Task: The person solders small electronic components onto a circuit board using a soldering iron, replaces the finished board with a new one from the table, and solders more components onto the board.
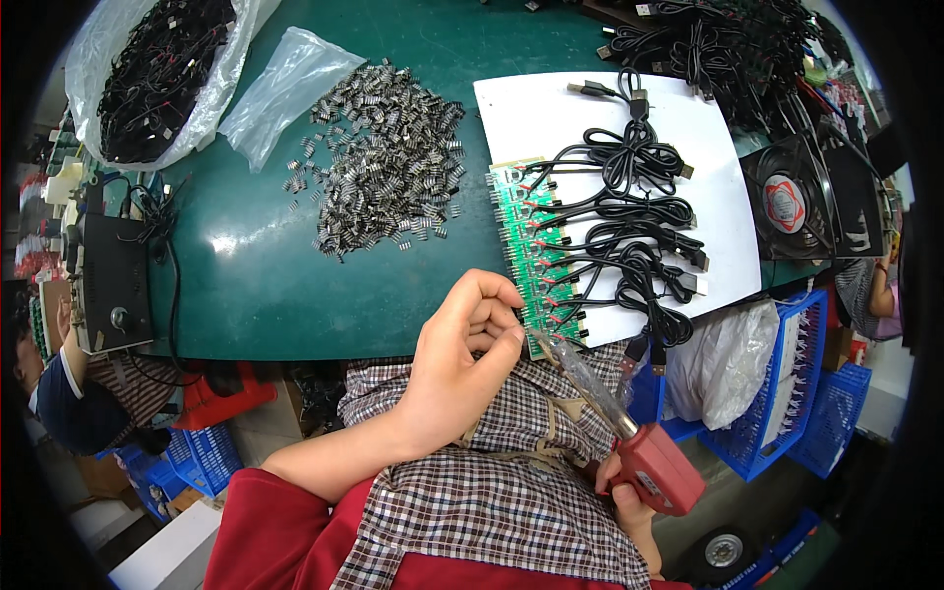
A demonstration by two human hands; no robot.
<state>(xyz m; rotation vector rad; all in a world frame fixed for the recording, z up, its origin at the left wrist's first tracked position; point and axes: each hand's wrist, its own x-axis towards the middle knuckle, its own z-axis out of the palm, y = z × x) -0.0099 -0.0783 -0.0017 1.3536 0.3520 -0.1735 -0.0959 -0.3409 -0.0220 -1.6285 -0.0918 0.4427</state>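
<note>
My left hand [464,346] is at the near end of a green circuit board strip [532,280], thumb and fingers pinched together. What is between those fingertips, if anything, is too small to make out. My right hand [629,501], low on the right, grips a red soldering gun [661,470]. Its metal barrel is wrapped in clear plastic, and the tip points up-left at the strip's near end, close to my left fingertips. Bundled black USB cables [644,208] run from the strip to the right over a white sheet [723,167].
A heap of small metal connectors [393,162] covers the middle of the green table [246,305]. Bags [84,59] of cables stand far left, near a black box [116,275] with a knob. More cables [698,39] and a fan [792,202] are right; blue crates [787,383] stand below.
</note>
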